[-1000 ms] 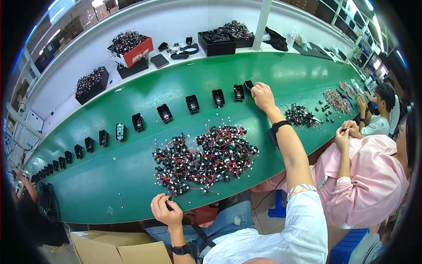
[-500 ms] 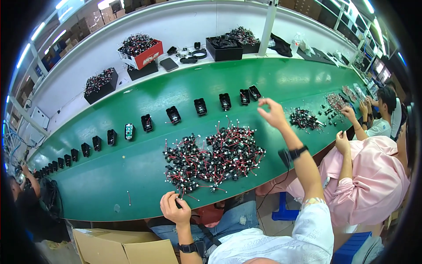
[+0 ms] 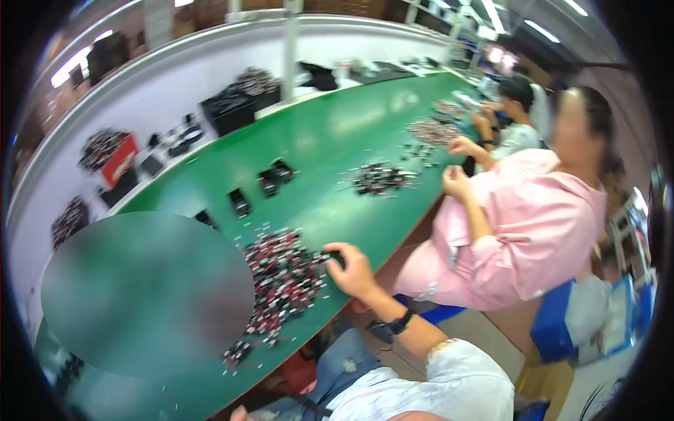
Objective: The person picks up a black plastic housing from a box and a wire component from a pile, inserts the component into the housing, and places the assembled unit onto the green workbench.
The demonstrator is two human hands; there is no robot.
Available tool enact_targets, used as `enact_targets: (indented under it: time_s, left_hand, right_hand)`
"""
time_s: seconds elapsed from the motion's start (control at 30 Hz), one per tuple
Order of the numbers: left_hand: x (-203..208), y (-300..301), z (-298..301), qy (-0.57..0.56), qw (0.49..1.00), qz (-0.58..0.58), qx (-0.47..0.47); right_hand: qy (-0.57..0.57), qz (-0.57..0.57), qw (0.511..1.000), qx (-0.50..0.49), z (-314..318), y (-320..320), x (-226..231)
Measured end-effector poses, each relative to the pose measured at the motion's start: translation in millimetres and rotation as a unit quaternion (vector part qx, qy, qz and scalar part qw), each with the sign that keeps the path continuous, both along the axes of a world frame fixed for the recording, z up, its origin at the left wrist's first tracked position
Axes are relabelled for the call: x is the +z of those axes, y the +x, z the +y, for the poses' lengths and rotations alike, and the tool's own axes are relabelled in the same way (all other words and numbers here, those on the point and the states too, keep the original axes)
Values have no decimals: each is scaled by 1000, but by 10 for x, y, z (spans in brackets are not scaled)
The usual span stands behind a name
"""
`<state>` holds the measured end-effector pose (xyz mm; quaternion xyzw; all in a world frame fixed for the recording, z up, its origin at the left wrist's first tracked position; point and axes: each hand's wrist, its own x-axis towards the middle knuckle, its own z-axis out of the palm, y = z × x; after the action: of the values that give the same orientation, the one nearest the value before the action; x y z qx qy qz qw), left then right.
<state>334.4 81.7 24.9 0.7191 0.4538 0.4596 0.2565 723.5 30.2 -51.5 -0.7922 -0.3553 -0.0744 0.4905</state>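
My right hand [image 3: 351,272] is at the right edge of a big pile of small black parts with red wires and white plugs [image 3: 284,281]. Its thumb and fingers are curled round a small black part [image 3: 336,259], smeared by motion. Of my left hand [image 3: 240,414] only a bit shows at the bottom edge; its fingers and anything in them are hidden. Beyond the pile, black housings [image 3: 239,203] stand in a row on the green table [image 3: 323,140].
A blurred oval patch hides the table's left part. Farther right lie a smaller pile of black parts [image 3: 382,178] and a pile of reddish parts [image 3: 432,130]. A person in pink [image 3: 519,217] sits at my right. Filled boxes [image 3: 229,112] line the back shelf.
The view has swung to the right. My right hand has come down from beside the housings to the pile's edge and closed. My left hand has mostly left the picture.
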Motion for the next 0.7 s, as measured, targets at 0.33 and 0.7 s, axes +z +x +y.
enact_targets:
  time_s: [0.33,0.7]
  left_hand:
    - [376,-505,-241,-109,978,176,-34]
    - [230,-615,-94,-113,977,175,-34]
  right_hand:
    - [-13,2,1000,11,-63,-136,152]
    - [-16,-23,999,33,9,-125,133]
